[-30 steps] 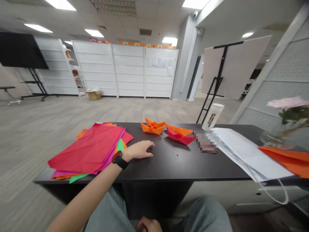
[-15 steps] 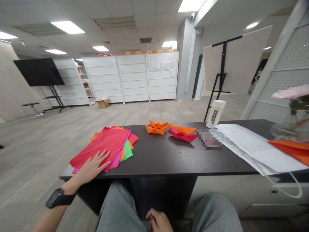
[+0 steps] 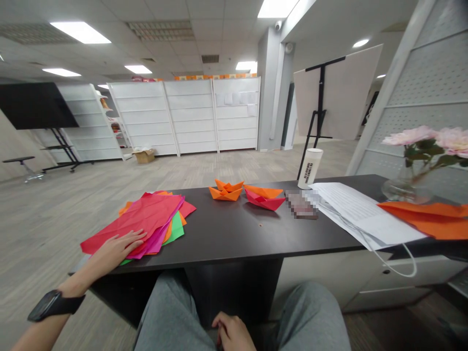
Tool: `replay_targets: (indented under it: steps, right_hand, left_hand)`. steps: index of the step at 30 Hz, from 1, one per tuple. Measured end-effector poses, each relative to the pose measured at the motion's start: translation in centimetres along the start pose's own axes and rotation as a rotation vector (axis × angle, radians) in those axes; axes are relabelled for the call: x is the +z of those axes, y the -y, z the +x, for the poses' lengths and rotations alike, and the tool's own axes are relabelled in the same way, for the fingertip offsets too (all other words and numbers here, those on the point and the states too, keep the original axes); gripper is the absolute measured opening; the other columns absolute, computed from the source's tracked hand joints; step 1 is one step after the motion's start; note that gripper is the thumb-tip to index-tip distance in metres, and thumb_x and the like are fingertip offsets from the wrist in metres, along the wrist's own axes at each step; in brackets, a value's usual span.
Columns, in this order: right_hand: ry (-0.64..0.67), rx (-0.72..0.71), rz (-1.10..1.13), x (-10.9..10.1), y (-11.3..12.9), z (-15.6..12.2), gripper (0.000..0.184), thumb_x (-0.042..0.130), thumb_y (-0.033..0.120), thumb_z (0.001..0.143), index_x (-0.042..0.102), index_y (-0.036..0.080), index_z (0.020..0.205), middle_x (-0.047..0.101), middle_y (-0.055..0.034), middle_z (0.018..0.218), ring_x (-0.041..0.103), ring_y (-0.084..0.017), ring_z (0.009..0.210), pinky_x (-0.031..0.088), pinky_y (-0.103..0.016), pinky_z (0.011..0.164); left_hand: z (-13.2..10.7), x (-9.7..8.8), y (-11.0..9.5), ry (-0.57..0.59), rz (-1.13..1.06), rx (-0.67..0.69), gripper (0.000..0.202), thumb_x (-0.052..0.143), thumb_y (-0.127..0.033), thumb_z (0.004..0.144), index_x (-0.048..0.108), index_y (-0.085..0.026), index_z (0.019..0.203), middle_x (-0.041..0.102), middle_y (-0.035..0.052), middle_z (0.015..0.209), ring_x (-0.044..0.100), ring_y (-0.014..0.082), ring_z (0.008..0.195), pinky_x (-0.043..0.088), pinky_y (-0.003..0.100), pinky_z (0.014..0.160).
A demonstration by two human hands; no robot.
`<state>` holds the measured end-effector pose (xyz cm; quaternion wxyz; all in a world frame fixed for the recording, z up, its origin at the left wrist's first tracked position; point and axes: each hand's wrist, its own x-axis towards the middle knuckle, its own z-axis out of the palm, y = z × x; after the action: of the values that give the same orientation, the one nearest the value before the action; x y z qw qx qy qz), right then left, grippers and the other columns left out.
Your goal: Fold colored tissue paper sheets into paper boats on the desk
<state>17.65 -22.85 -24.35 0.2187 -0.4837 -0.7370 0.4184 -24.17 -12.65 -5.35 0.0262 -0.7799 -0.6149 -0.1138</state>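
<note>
My left hand (image 3: pixel 119 248), with a black watch (image 3: pixel 54 303) on its wrist, lies flat on a stack of coloured paper sheets (image 3: pixel 135 214) at the desk's left end. Red is on top; pink, orange and green corners stick out. Low in the picture, my right hand (image 3: pixel 236 332) rests between my knees with its fingers curled in, and no object shows in it. Two folded paper boats stand mid-desk: an orange boat (image 3: pixel 225 194) and a red and orange boat (image 3: pixel 265 199).
Right of the boats lie a pixelated flat object (image 3: pixel 302 204), printed sheets (image 3: pixel 365 214) with a white cable (image 3: pixel 411 261), and orange folded paper (image 3: pixel 427 219). A white cup (image 3: pixel 310 168) and a glass vase (image 3: pixel 405 187) with pink flowers stand toward the back. Drawers (image 3: pixel 398 273) are below.
The view has turned to the right, bringing more of the flowers and orange paper into sight. My left hand stays on the stack, its fingers closer together. A green edge now shows beneath the stack's front.
</note>
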Motion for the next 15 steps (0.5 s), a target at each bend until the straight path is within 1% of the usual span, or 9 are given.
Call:
replay_targets:
  steps: [3,5,7,9,11,13,15]
  right_hand:
    - [0.012,-0.008,-0.003,0.1,-0.1,0.2,0.034,0.041,0.010,0.086,0.072,0.023,0.096,0.075,-0.0002,0.069,0.073,-0.017,0.071,0.050,-0.022,0.074]
    - [0.017,-0.011,-0.001,0.2,-0.3,0.3,0.035,0.041,0.009,0.086,0.072,0.023,0.096,0.075,-0.0005,0.070,0.074,-0.017,0.071,0.050,-0.021,0.073]
    - [0.022,-0.009,-0.001,0.3,-0.6,0.4,0.036,0.041,0.009,0.087,0.072,0.023,0.097,0.076,-0.0006,0.071,0.074,-0.017,0.072,0.050,-0.021,0.074]
    - [0.025,-0.002,-0.013,0.4,-0.9,0.4,0.035,0.042,0.009,0.086,0.072,0.023,0.097,0.076,-0.0004,0.072,0.074,-0.016,0.073,0.049,-0.020,0.074]
    - [0.026,0.006,-0.032,0.5,-1.0,0.4,0.035,0.043,0.008,0.085,0.072,0.024,0.098,0.076,0.0000,0.073,0.073,-0.016,0.075,0.049,-0.020,0.076]
    - [0.027,0.008,-0.041,0.5,-1.0,0.4,0.036,0.044,0.008,0.085,0.072,0.025,0.098,0.076,0.0007,0.074,0.073,-0.016,0.076,0.048,-0.020,0.077]
    - [0.029,0.007,-0.037,0.5,-1.0,0.4,0.036,0.043,0.008,0.084,0.072,0.025,0.098,0.076,0.0011,0.075,0.073,-0.016,0.075,0.048,-0.020,0.076]
  left_hand:
    - [0.1,-0.8,-0.9,-0.006,-0.073,-0.081,0.051,0.034,-0.053,0.092,0.076,-0.026,0.106,0.072,0.0057,0.121,0.064,0.0295,0.116,0.044,0.041,0.106]
    - [0.0,-1.3,-1.3,-0.076,-0.087,-0.135,0.056,0.033,-0.058,0.092,0.076,-0.025,0.102,0.075,0.0075,0.114,0.065,0.0303,0.113,0.044,0.041,0.105]
    - [-0.2,-1.4,-1.5,-0.097,-0.100,-0.149,0.057,0.035,-0.063,0.091,0.074,-0.024,0.107,0.074,0.0081,0.115,0.064,0.0302,0.115,0.045,0.041,0.105]
    - [-0.6,-1.2,-1.6,-0.042,-0.112,-0.106,0.063,0.049,-0.068,0.084,0.068,-0.022,0.123,0.068,0.0083,0.128,0.060,0.0307,0.122,0.044,0.041,0.107]
    - [-1.1,-0.9,-1.5,0.042,-0.107,-0.053,0.078,0.063,-0.070,0.074,0.060,-0.021,0.134,0.059,0.0090,0.139,0.055,0.0323,0.128,0.043,0.042,0.109]
    - [-1.6,-0.7,-1.3,0.100,-0.097,-0.019,0.084,0.068,-0.070,0.070,0.056,-0.022,0.137,0.054,0.0092,0.143,0.053,0.0331,0.130,0.042,0.043,0.110]
    - [-2.0,-0.8,-1.2,0.124,-0.099,-0.003,0.078,0.067,-0.068,0.072,0.058,-0.023,0.135,0.056,0.0080,0.142,0.053,0.0322,0.130,0.042,0.042,0.110]
